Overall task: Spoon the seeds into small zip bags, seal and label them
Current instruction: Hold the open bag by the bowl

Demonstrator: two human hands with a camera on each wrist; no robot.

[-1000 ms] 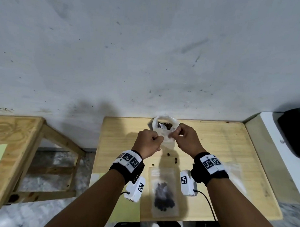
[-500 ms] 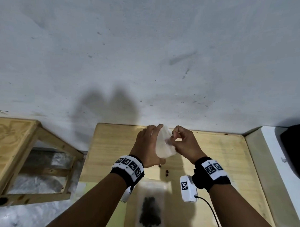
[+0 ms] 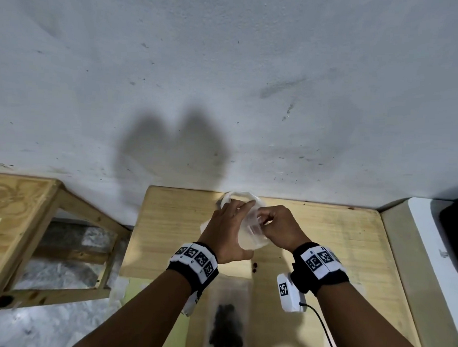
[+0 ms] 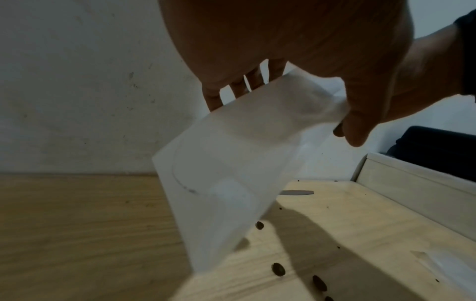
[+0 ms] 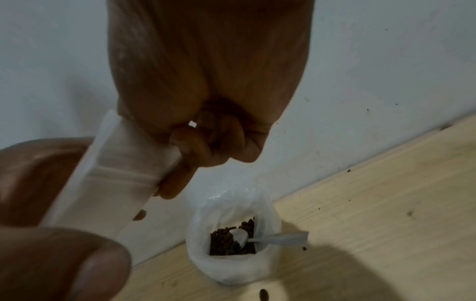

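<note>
Head view, above the light wooden table [image 3: 324, 241]: I have both hands raised over the far edge, holding a small clear zip bag [image 3: 251, 232] between them. My left hand [image 3: 227, 233] lies with its fingers nearly straight along the bag's left face, thumb on the near side; in the left wrist view the same bag [image 4: 226, 183] hangs tilted, its lower corner above the table and not touching it. My right hand [image 3: 280, 227] has its fingers curled, thumb and forefinger pinched on the bag's top strip [image 5: 121, 169] at the zip end. I cannot tell whether the zip is closed.

Behind the hands, against the grey-white wall [image 3: 226, 82], stands a white rolled-down plastic sack [image 5: 231, 270] of dark brown seeds [image 5: 224, 242], with a white plastic spoon [image 5: 257, 238] resting in it, handle pointing right. A few loose seeds [image 3: 255, 267] lie on the table below the held bag. Nearer me lies a second clear zip bag, flat and filled with dark seeds [image 3: 226, 326].
</note>
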